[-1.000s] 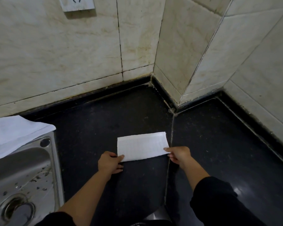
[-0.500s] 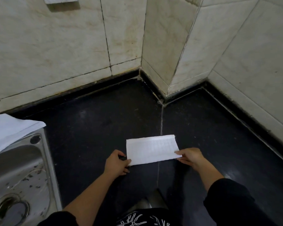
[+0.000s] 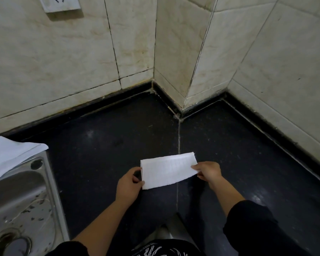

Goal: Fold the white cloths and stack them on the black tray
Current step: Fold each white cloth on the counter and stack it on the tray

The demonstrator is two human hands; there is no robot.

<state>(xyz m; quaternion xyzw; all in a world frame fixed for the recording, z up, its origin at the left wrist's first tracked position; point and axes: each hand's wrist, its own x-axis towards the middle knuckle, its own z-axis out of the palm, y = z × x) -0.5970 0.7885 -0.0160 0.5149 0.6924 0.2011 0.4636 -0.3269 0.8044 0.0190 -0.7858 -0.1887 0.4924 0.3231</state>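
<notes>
We hold the folded white cloth (image 3: 168, 170) by its two short ends: the left hand (image 3: 129, 183) pinches the left end and the right hand (image 3: 208, 171) pinches the right end in its grip. This cloth is over the near middle of the black desk (image 3: 100, 145), across its seam. Farther left, a second white cloth (image 3: 9, 154) lies on the far corner of the steel sink (image 3: 22, 196).

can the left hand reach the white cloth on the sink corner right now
Probably, once freed: the left hand holds the folded cloth by its left end, and only bare counter lies between it and the spare cloth draped on the sink.
</notes>
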